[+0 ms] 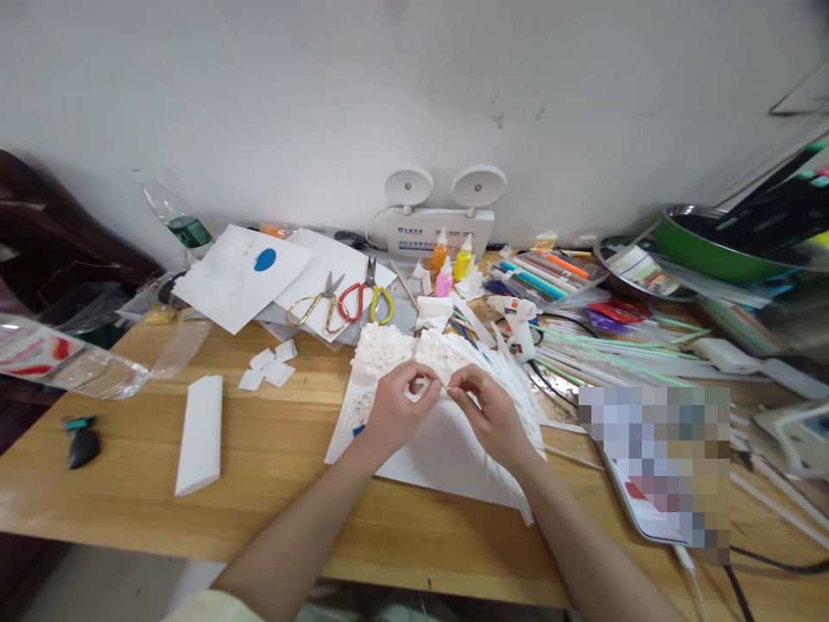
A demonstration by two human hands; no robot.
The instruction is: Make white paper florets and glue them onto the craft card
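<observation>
My left hand [407,399] and my right hand [487,406] meet above a white sheet of paper [427,462]. Both are closed in a pinch, thumb against forefinger, with the fingertips nearly touching. Something small and pale may be between them, too small to name. Just behind the hands, crumpled white paper bits [382,347] form a clustered heap on the sheet. Long white paper strips [518,406] lie along its right side. A small blue patch [358,429] shows at the left, partly hidden by my left wrist.
Scissors [317,298], red-and-yellow-handled pliers [370,289] and a glue gun [518,324] lie behind. Paint bottles [463,259] stand by the wall. At left are paper squares [267,367], a folded white paper [199,436] and a plastic bottle [71,358]. A phone [654,484] lies right.
</observation>
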